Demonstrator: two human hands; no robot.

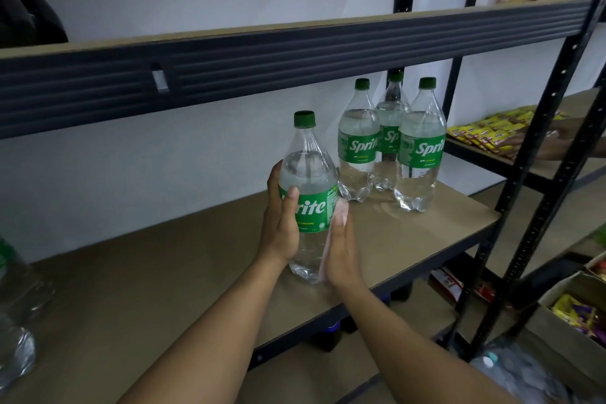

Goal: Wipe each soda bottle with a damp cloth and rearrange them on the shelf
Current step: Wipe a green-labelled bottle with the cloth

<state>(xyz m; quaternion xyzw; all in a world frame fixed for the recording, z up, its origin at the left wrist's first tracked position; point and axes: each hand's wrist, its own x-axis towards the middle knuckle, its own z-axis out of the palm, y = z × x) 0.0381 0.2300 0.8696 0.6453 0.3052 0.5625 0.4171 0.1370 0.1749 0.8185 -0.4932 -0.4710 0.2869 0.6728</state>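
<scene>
right now the sprite btl [306,161] being wiped stands upright just left of frame ctr, over the brown shelf board [164,272]. whether its base touches the board or hangs just above it can't be told. the left hand [278,223] grips it at the green label, thumb laid across the front, fingers curled round the far side. the right hand [342,256] is flat, fingers straight & together, pressing a pale cloth [341,211] against the btl's right flank, from the label down toward the base. it isn't curled round anything; the cloth is just trapped btwn palm and plastic.

key relation: the btl's long axis is vertical, cap up, and the cloth covers the right side only, w/ the flat hand lying along that axis. so the next wipe prob runs up or down the side, or the left hand twists the btl about its axis to bring fresh plastic under the cloth. neck & cap sit above both hands, the left hand nearer them.

three more btls [390,141] stand clustered upper right of ctr, near the board's right end, close to the held one but apart from it. that's likely where it goes, i.e. right & back. blurred btls [13,321] sit at the lower left edge. risk: damp plastic may slip in a one-hand grip.
</scene>
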